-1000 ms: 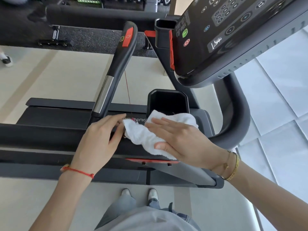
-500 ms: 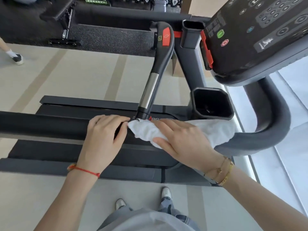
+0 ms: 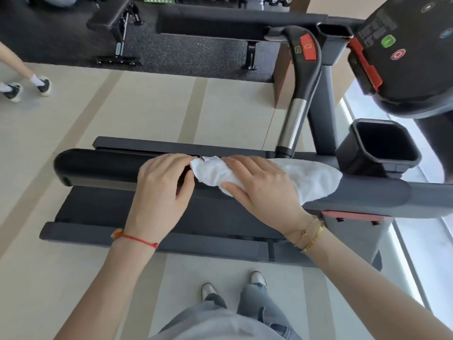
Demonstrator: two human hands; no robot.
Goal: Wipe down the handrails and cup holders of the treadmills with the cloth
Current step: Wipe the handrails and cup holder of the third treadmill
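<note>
Two hands are set on the near side handrail (image 3: 103, 165) of the treadmill, whose long axis runs left to right across the view. The white cloth (image 3: 316, 179) is draped over the rail's right portion, just short of the square cup holder (image 3: 377, 146), which stands beside the cloth's right end.

The right hand (image 3: 259, 182) is laid flat on the cloth, fingers fairly straight and spread, pressing it to the rail rather than gripping it. The left hand (image 3: 161, 190) is curled over the rail immediately left of the cloth, its fingertips wrapped over the far edge and touching the cloth's left end; whether a corner is pinched cannot be told.

The unwiped stretch, as judged, lies to the left: bare rail is seen from the left hand out to the rounded end cap. That run is unobstructed, though the left hand sits in the cloth's path and would need to be shifted. To the right, room is limited by the cup holder and the upright pulse-grip bar (image 3: 293, 123), rising just behind the cloth. The console (image 3: 404, 52) overhangs the far right.
</note>
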